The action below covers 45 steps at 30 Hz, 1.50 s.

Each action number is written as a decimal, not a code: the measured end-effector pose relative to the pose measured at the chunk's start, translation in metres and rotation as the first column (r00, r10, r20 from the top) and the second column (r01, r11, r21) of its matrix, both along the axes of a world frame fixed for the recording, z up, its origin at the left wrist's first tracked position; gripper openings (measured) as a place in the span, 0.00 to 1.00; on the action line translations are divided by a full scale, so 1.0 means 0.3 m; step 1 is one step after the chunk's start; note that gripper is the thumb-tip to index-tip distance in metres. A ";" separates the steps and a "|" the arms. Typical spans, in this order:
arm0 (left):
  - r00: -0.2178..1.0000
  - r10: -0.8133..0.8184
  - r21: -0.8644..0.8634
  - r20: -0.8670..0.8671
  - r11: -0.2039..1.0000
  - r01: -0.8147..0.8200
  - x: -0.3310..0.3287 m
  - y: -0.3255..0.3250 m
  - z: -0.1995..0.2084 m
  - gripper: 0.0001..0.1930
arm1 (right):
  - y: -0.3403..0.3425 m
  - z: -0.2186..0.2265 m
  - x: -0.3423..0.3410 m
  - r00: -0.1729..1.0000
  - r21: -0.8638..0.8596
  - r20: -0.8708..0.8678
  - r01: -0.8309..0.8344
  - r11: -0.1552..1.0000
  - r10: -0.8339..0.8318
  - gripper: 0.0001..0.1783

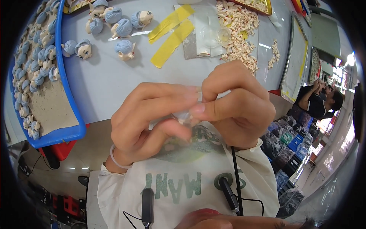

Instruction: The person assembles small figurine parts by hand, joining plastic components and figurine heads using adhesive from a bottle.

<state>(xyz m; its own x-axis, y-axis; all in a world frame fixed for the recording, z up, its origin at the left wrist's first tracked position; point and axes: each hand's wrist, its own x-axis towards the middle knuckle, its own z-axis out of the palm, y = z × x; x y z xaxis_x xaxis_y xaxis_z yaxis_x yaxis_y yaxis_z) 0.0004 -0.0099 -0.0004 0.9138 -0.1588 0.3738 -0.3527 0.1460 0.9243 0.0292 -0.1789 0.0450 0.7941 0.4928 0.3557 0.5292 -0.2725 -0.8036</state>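
Note:
My left hand (152, 118) and my right hand (238, 103) meet close under the camera, fingertips pinched together on a small clear plastic bag (183, 116) that shows between the thumbs. What the bag holds is hidden by my fingers. A pale bracelet (116, 160) circles my left wrist. Beyond my hands, several blue-haired doll heads (124, 28) lie loose on the white table (106, 80).
A blue tray (66, 87) at the left holds several more doll heads. Yellow tape strips (171, 34), a clear cup (213, 36) and a heap of small beige parts (238, 26) lie farther back. Another person (322, 103) stands at the right beside stacked bagged goods.

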 end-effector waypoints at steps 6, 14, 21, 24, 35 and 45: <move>0.957 0.259 0.318 -0.131 0.925 -0.207 0.041 0.076 -0.009 0.16 | -0.056 -0.010 -0.023 0.923 0.203 -0.171 0.374 0.905 -0.344 0.10; 0.905 0.355 0.697 0.236 0.587 -0.412 0.085 0.104 -0.020 0.14 | -0.221 -0.028 -0.042 0.880 0.123 -0.198 0.460 0.879 -0.432 0.09; 0.740 0.632 0.707 0.231 0.414 -0.574 -0.001 0.343 0.108 0.15 | -0.539 -0.017 -0.014 0.640 -0.004 -0.059 0.767 0.642 -0.766 0.09; 0.619 0.782 0.784 0.070 0.341 -0.519 0.053 0.512 0.067 0.17 | -0.642 -0.002 -0.022 0.508 -0.165 0.008 0.850 0.500 -0.861 0.08; 0.860 0.447 0.894 0.246 0.237 -0.380 0.099 0.472 0.049 0.20 | -0.559 -0.090 0.110 0.697 -0.510 0.275 0.690 0.514 -0.663 0.04; 0.789 0.585 0.847 0.188 0.310 -0.431 0.057 0.432 0.078 0.17 | -0.567 -0.096 0.088 0.657 -0.585 0.260 0.691 0.426 -0.708 0.07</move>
